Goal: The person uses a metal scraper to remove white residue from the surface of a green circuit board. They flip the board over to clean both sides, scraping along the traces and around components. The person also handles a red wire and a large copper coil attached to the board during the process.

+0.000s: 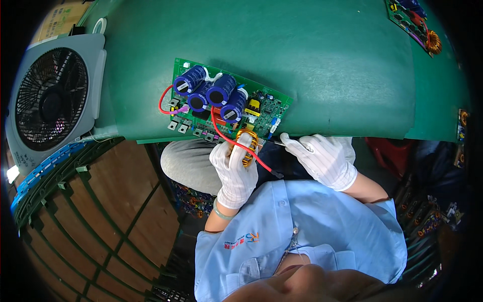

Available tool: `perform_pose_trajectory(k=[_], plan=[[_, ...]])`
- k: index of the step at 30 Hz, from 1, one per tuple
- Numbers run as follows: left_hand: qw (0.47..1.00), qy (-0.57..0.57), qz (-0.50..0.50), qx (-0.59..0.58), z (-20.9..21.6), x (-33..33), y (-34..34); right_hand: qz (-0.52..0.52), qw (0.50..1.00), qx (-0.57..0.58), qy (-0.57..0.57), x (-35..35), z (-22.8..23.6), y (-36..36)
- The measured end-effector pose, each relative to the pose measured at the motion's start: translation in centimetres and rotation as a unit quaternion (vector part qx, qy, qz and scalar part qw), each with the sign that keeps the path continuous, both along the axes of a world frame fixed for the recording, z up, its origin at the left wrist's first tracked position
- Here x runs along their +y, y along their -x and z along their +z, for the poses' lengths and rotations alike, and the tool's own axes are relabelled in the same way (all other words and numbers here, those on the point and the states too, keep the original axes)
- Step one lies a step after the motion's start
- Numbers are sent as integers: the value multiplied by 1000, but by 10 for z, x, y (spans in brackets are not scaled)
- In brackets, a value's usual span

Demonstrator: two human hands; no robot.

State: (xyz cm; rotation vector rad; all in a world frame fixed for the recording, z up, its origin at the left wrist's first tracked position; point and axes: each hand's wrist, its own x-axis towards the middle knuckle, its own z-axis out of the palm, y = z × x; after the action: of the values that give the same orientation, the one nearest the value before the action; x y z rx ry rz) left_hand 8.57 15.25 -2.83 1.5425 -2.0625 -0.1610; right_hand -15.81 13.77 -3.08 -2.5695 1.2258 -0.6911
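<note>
A green circuit board [271, 103] lies tilted at the near edge of the green table, with several blue capacitors [221, 90] and a small yellow transformer [253, 106] on it. At its near edge, my white-gloved left hand [234, 171] is closed around a copper-wound coil [247, 160]; whether the coil is fixed to the board is hidden. A red wire [236, 144] runs from the board across the left hand and ends in a black tip. My gloved right hand [322, 158] pinches a thin dark tool [274, 143], its kind unclear, pointing at the board's near right corner.
A grey box fan [55, 95] stands at the left. Another circuit board [412, 22] with a copper coil sits at the far right of the table [342, 60]. A green crate frame [121, 241] is at lower left, a red object [390, 153] below the table's right side.
</note>
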Motion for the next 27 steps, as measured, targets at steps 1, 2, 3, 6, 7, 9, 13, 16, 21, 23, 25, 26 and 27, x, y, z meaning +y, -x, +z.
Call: perform_pose_trajectory(k=[1,2,3,6,7,9,13,16,21,23,25,26,27], plan=[[1000,-3,-3,0,0,1,-1,-3,1000,-5,-1,3,-3,-2],[1000,2,-3,-3,0,0,-1,-7,1000,-9,-2,5,-6,-3],[1000,6,-4,-5,0,0,-1,-8,999,18,-34,7,-6,-7],[1000,-4,-12,-14,4,-4,0,-29,996,23,-80,8,-6,-19],[999,-24,-18,-23,7,-2,-3,-47,997,-26,-62,6,-10,-21],[999,-36,-25,-31,6,-1,-2,-68,993,-91,-18,9,-9,-13],[999,-34,-23,-25,6,0,-2,-56,994,-90,-9,25,-6,-6],[999,-31,-22,-21,6,0,-3,-48,995,-88,19,19,-8,-8],[998,-51,-26,-26,15,-4,-1,-79,993,-90,-7,21,-2,-15],[998,-53,-22,-22,18,-7,1,-95,992,-84,-26,21,2,-18],[998,-57,-16,-18,22,-8,1,-100,991,-83,-22,22,3,-20],[997,-71,-15,-18,26,-10,2,-100,991,-82,-20,22,2,-20],[996,-84,-13,-16,29,-12,3,-100,992,-80,-19,23,0,-21]])
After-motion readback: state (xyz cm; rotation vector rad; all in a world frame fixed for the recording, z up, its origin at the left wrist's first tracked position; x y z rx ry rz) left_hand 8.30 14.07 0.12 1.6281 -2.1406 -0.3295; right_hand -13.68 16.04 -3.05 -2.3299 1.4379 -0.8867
